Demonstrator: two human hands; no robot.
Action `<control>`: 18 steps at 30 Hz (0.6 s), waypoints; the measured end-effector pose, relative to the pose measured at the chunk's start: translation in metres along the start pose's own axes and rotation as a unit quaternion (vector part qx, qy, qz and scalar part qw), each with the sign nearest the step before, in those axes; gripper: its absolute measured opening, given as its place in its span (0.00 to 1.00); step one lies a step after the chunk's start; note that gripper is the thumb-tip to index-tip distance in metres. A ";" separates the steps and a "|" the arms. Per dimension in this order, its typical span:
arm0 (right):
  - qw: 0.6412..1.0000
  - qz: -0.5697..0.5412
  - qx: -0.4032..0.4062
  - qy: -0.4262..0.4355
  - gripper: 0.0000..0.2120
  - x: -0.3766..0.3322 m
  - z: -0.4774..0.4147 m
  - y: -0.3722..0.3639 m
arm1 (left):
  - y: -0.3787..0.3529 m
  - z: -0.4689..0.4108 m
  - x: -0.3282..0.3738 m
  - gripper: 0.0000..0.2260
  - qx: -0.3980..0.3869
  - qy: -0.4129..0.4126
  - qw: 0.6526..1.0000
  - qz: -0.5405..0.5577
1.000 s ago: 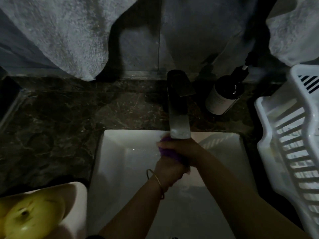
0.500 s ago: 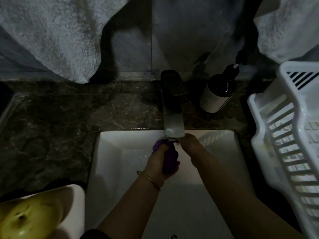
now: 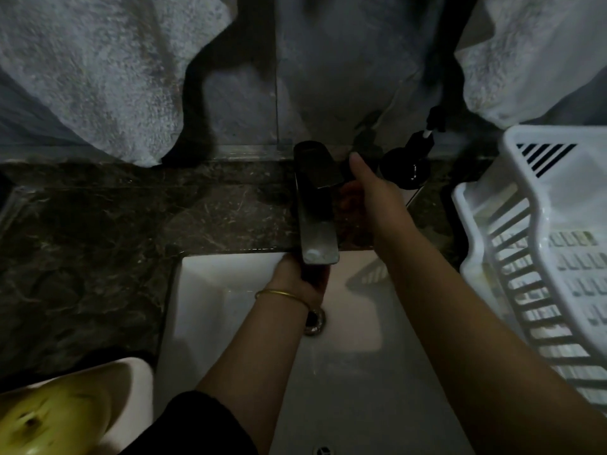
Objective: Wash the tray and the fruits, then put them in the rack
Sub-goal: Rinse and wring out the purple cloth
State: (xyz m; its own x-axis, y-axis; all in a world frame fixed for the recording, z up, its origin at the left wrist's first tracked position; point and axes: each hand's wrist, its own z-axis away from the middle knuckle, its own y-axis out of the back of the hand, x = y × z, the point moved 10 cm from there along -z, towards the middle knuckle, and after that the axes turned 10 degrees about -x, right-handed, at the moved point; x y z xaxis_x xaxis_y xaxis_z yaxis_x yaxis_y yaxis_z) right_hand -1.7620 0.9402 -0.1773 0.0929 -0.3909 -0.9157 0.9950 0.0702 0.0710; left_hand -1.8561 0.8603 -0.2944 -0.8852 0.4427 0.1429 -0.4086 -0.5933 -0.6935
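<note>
My left hand [image 3: 295, 280] holds a dark purple fruit [image 3: 312, 275] in the white sink [image 3: 210, 290], right under the tap spout [image 3: 320, 251]; the spout hides most of the fruit. A gold bangle sits on that wrist. My right hand [image 3: 369, 188] is up at the tap handle [image 3: 317, 165], thumb along its right edge and fingers tucked beneath it. At the bottom left, a white tray [image 3: 131, 389] holds a yellow-green fruit [image 3: 39, 421]. The white slatted rack [image 3: 542, 257] stands on the right.
A dark pump bottle [image 3: 404, 169] stands just right of the tap, close to my right hand. Two pale towels [image 3: 98, 77] hang over the back wall. Dark marble counter [image 3: 115, 241] surrounds the sink. The drain [image 3: 315, 320] lies below my left wrist.
My right hand left the fruit under the spout and rose to the tap handle. My left hand stays under the spout with the purple fruit. The view shifted down and closer.
</note>
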 end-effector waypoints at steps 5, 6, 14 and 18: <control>0.998 0.026 -0.051 -0.019 0.14 -0.006 -0.002 -0.011 | 0.006 -0.002 0.005 0.13 0.010 -0.036 0.999 0.019; 0.998 0.022 -0.053 -0.028 0.11 -0.003 -0.002 -0.012 | 0.003 0.001 0.002 0.14 0.003 -0.029 1.000 0.011; 0.996 0.060 -0.052 -0.037 0.16 0.014 0.001 -0.001 | 0.002 0.008 -0.004 0.10 0.010 0.023 0.997 -0.069; 0.999 0.004 -0.022 -0.041 0.28 0.042 0.007 0.001 | 0.009 0.015 -0.003 0.09 0.005 0.020 0.996 -0.082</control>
State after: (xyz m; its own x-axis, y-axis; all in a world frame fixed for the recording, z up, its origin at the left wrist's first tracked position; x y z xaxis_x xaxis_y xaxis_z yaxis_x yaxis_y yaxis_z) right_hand -1.7572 0.9171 -0.2125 0.1051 -0.4632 -0.8800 0.9918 0.1130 0.0590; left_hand -1.8606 0.8434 -0.2909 -0.7965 0.5609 0.2256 -0.5500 -0.5173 -0.6556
